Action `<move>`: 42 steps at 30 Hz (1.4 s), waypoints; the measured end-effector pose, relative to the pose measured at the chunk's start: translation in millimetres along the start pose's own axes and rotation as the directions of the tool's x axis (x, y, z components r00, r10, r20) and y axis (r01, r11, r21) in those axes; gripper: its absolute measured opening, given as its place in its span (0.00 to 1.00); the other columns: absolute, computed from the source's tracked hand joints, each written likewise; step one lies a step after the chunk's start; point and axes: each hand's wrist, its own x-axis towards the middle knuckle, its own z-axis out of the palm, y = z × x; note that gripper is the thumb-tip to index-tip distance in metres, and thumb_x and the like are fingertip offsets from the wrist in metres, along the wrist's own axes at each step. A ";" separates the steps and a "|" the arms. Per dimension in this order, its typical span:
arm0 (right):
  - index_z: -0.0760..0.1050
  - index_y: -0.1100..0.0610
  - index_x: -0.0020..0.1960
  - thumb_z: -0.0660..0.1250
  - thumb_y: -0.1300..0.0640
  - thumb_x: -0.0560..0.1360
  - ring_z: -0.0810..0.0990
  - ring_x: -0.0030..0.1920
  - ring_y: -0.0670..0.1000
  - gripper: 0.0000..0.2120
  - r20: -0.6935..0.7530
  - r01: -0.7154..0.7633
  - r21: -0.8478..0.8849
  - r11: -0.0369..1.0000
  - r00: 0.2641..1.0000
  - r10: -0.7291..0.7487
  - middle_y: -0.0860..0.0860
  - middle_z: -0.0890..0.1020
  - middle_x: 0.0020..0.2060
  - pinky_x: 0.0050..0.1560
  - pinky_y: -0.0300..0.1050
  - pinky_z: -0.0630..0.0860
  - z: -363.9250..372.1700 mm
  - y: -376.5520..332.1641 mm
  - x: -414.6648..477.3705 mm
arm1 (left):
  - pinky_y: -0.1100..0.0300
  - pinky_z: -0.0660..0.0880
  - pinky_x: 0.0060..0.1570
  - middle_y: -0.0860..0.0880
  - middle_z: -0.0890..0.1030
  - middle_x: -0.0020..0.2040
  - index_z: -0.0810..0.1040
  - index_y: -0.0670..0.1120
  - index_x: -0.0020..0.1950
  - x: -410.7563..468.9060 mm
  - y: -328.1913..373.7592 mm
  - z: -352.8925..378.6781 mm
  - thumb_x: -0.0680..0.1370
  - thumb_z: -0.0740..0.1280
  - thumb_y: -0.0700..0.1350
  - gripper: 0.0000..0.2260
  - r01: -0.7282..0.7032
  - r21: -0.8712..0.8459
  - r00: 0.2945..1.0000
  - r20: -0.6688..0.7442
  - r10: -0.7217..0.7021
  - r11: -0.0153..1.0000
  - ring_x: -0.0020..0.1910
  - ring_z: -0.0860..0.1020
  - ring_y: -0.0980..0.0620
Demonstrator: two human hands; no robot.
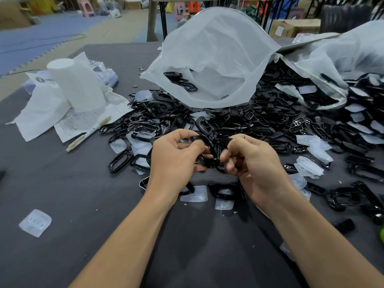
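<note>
Head camera view, looking down at a dark grey table where a person works with bare hands. Both hands meet at the centre of the picture over a glossy black frame, an oval loop of plastic held just above the tabletop. Its long axis runs roughly from 12 o'clock to 6 o'clock, tipped a little toward 11. The frame lies at 3 o'clock from the left hand and at 9 o'clock from the right hand, so both hands are equally near and both touch it. The left hand is closed narrowly, thumb and curled fingers pinching the frame's left side. The right hand is also curled tight, its fingertips pinching a small dark piece against the frame's upper right; what that piece is cannot be told. The next move likely turns on pressing this piece into the loop. At 12 o'clock, beyond the hands, a heap of black parts spills from an open white bag. A clear pad lies alone at 8 o'clock, and a pen rests on papers at 10 o'clock.
</note>
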 end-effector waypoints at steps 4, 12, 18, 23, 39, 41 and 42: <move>0.76 0.53 0.32 0.66 0.69 0.74 0.74 0.26 0.51 0.17 -0.075 0.066 -0.068 0.995 0.995 -0.071 0.57 0.82 0.31 0.29 0.41 0.69 -4.1 -2.2 1.4 | 0.57 0.81 0.34 0.45 0.87 0.37 0.81 0.47 0.46 -0.4 0.2 0.7 0.78 0.72 0.35 0.08 -0.027 0.009 1.000 0.002 0.027 1.000 0.37 0.85 0.49; 0.88 0.50 0.39 0.71 0.64 0.78 0.80 0.34 0.47 0.14 -0.151 0.132 -0.199 0.971 0.975 -0.163 0.52 0.87 0.36 0.29 0.35 0.72 0.9 8.4 4.8 | 0.63 0.77 0.32 0.44 0.86 0.38 0.88 0.45 0.39 -1.0 4.6 2.2 0.76 0.75 0.37 0.07 0.146 -0.156 0.988 0.070 -0.136 0.977 0.36 0.75 0.46; 0.81 0.59 0.49 0.68 0.66 0.80 0.75 0.27 0.47 0.05 -0.093 0.094 0.070 0.993 0.992 -0.088 0.54 0.82 0.31 0.27 0.35 0.71 -5.0 1.4 5.1 | 0.55 0.81 0.36 0.46 0.87 0.35 0.88 0.54 0.41 1.3 -4.7 -0.1 0.75 0.78 0.44 0.05 -0.003 0.106 0.989 -0.148 0.019 0.994 0.32 0.86 0.45; 0.74 0.57 0.44 0.72 0.62 0.73 0.75 0.24 0.46 0.07 0.069 -0.046 0.123 0.991 0.997 0.038 0.54 0.81 0.29 0.22 0.33 0.67 1.8 5.4 -1.3 | 0.56 0.84 0.37 0.44 0.88 0.39 0.89 0.48 0.44 -2.5 -1.7 6.2 0.80 0.73 0.40 0.07 -0.005 -0.049 0.995 -0.095 0.001 0.999 0.36 0.87 0.48; 0.86 0.50 0.37 0.78 0.55 0.75 0.73 0.26 0.44 0.08 -0.203 0.402 -0.331 0.854 0.853 -0.480 0.47 0.80 0.26 0.30 0.36 0.69 -4.0 13.7 2.0 | 0.62 0.82 0.40 0.43 0.88 0.46 0.89 0.44 0.49 -7.1 3.7 9.0 0.79 0.70 0.35 0.08 0.120 -0.222 0.978 0.196 -0.076 0.968 0.43 0.87 0.49; 0.86 0.48 0.37 0.79 0.55 0.73 0.75 0.28 0.43 0.07 -0.249 0.410 -0.314 0.856 0.835 -0.491 0.44 0.81 0.27 0.32 0.36 0.71 -2.7 16.9 2.8 | 0.62 0.82 0.40 0.43 0.88 0.46 0.88 0.43 0.51 -7.2 1.2 8.7 0.78 0.71 0.32 0.08 0.126 -0.217 0.973 0.217 -0.078 0.968 0.43 0.87 0.50; 0.86 0.48 0.38 0.80 0.55 0.72 0.76 0.28 0.43 0.06 -0.264 0.416 -0.328 0.848 0.822 -0.505 0.44 0.82 0.28 0.33 0.37 0.72 -1.8 17.8 2.7 | 0.62 0.82 0.40 0.43 0.88 0.46 0.88 0.43 0.50 -7.6 0.3 8.5 0.77 0.71 0.32 0.09 0.135 -0.225 0.971 0.225 -0.083 0.965 0.43 0.87 0.50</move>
